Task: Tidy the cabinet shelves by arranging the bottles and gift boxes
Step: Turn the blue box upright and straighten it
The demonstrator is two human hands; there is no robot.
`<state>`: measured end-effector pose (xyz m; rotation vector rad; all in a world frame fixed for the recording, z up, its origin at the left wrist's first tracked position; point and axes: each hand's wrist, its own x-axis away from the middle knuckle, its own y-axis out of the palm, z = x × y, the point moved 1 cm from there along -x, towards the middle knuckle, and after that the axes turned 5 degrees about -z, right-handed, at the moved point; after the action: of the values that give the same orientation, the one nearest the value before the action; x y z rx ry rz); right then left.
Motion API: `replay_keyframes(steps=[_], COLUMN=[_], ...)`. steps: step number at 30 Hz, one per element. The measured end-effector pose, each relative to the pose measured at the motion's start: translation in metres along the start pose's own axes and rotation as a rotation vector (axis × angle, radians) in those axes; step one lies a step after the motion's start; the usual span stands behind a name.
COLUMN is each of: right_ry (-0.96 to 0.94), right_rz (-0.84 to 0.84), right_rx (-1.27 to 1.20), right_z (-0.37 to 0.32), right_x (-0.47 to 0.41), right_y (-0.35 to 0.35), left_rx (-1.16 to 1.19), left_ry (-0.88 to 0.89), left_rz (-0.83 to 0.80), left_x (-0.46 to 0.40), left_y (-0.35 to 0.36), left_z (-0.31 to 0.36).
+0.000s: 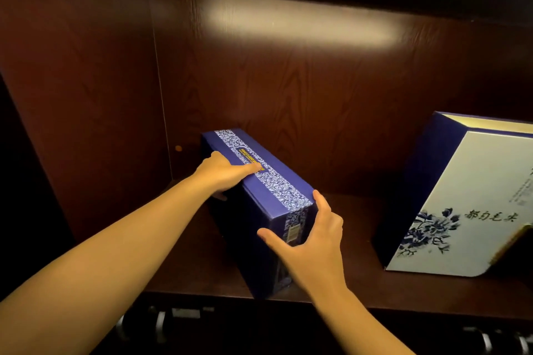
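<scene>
A long dark blue gift box (261, 190) with a white-and-blue patterned band stands on its narrow side on the wooden shelf (340, 277), near the middle. My left hand (225, 173) grips its top left edge, thumb on the far side, fingers on the band. My right hand (314, 242) is spread around the box's near end, thumb and fingers touching the front corner. A larger white and blue gift box (450, 204) with a blue flower print and dark script stands upright at the right.
The cabinet's dark wood back panel (288, 89) and left side wall (86, 95) close the shelf in. Below the shelf's front edge, metal parts (161, 320) show in the dark. Bare shelf lies between the two boxes.
</scene>
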<state>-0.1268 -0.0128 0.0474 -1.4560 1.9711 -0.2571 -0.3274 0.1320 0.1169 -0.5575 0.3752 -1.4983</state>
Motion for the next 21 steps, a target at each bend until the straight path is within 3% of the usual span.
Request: replay_keyframes(steps=[5,11,17,21], right_ry=[-0.134,-0.242,-0.288,-0.302], right_rz=[0.018,-0.156,-0.271,-0.287], right_rx=[0.059,0.107,0.106,0.049], right_z=[-0.022,-0.05,-0.059,-0.043], right_x=[0.038,0.073,0.055,0.019], right_y=[0.015,0.03,0.031,0.004], left_rx=[-0.229,-0.481,-0.64,-0.721], left_ry=[-0.056,-0.098,-0.079,-0.122], left_rz=[-0.032,-0.137,-0.252,-0.233], left_x=[0.02,0.028,0.039,0.045], left_y=[-0.005,-0.006,0.009,0.017], left_z=[0.013,0.038,0.056,0.055])
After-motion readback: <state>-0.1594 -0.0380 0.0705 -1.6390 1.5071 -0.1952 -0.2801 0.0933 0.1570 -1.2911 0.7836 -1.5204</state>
